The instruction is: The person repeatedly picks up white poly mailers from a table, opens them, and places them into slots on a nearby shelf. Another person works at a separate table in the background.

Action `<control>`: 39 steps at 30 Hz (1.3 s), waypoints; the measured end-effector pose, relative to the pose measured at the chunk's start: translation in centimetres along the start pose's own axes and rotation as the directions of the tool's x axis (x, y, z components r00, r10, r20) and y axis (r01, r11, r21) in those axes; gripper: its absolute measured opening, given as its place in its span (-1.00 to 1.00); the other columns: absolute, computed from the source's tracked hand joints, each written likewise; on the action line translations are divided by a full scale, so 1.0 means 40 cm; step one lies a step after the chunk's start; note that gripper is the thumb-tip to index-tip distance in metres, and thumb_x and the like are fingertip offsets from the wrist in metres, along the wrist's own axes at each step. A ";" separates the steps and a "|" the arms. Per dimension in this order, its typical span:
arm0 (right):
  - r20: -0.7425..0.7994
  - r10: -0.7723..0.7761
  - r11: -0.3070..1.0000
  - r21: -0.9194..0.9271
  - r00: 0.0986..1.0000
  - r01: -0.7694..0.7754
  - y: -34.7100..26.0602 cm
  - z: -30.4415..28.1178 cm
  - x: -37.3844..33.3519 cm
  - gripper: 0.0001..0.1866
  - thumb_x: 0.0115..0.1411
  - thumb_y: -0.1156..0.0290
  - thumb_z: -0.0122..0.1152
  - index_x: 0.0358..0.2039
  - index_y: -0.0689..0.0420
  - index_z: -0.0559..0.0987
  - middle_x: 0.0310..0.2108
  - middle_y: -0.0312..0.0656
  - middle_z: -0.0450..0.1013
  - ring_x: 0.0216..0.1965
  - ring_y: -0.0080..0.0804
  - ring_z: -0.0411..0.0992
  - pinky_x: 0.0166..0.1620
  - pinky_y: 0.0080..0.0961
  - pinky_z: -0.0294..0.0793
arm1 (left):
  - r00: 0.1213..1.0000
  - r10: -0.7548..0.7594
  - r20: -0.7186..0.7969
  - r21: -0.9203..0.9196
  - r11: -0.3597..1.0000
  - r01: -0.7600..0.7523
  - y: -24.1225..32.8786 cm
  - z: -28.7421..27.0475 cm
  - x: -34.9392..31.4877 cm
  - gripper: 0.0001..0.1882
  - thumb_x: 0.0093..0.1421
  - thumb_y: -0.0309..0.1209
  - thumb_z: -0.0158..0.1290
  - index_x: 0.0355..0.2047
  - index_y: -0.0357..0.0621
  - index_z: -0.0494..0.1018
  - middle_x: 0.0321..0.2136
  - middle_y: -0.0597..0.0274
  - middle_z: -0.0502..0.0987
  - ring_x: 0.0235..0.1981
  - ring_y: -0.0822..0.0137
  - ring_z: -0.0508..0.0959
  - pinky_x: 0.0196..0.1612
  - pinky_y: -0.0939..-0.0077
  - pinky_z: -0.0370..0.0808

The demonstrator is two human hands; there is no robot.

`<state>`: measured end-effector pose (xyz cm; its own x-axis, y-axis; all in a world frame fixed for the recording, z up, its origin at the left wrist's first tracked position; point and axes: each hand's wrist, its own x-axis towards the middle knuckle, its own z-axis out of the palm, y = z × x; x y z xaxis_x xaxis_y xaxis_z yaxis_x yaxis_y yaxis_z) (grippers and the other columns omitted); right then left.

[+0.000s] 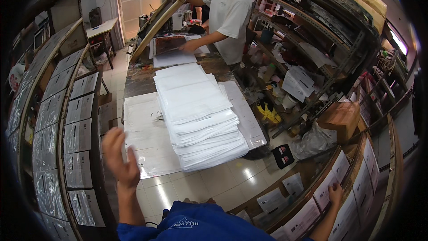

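My left hand point(121, 158) is raised at the left, fingers apart and holding nothing, short of the table's near left corner. Out to the right, my right hand point(335, 193) is at a slanted rack, over the edge of a white printed sheet point(324, 191). Its fingers are curled closed; what they grip, if anything, is too small to make out. Ahead of me a tall, uneven stack of white flat sheets or bags point(196, 102) rests on a white board point(145, 151) on the table.
Across the table a person in a white shirt point(227, 13) tilts up a wooden-framed screen point(158, 27), one hand on a white sheet point(174, 59). Racks of printed sheets point(80, 134) line the left. Cluttered metal shelves point(307, 27) and a cardboard box point(341, 118) stand right.
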<state>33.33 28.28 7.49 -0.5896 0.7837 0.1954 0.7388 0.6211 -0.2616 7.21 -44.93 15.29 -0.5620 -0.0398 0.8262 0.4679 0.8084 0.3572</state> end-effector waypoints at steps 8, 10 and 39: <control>0.037 0.051 0.988 0.141 0.998 -0.056 -0.063 -0.017 -0.100 -0.54 0.05 0.23 0.25 -0.13 0.32 0.53 -0.35 0.07 0.55 -0.22 0.02 0.48 0.20 -0.22 0.15 | 0.666 -0.391 0.635 0.328 0.917 0.227 -0.327 0.160 -0.420 -0.43 0.09 -0.32 0.12 0.10 -0.25 0.29 0.21 -0.19 0.17 0.27 -0.16 0.11 0.26 -0.18 0.03; -0.041 0.032 0.995 0.097 0.999 -0.027 -0.059 0.004 -0.107 -0.55 0.06 0.22 0.24 -0.13 0.30 0.54 -0.35 0.04 0.55 -0.22 0.01 0.48 0.19 -0.23 0.16 | 0.628 -0.393 0.671 0.334 0.917 0.217 -0.342 0.158 -0.458 -0.38 0.10 -0.29 0.11 0.15 -0.25 0.23 0.23 -0.20 0.13 0.29 -0.18 0.06 0.26 -0.22 0.00; 0.026 -0.032 0.989 -0.144 0.999 0.035 -0.094 -0.012 -0.124 -0.58 0.03 0.15 0.22 -0.19 0.20 0.59 -0.38 -0.05 0.57 -0.20 -0.07 0.51 0.33 0.00 -0.14 | 0.562 -0.434 0.704 0.368 0.900 0.234 -0.332 0.177 -0.520 -0.25 0.20 -0.15 -0.06 0.30 -0.31 0.01 0.34 -0.18 -0.10 0.38 -0.10 -0.18 0.35 -0.06 -0.32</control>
<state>33.63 22.06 7.96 -0.6210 0.7631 0.1787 0.7570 0.6431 -0.1159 7.86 -50.66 -9.73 -0.9992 0.0400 0.0028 0.0384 0.9342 0.3546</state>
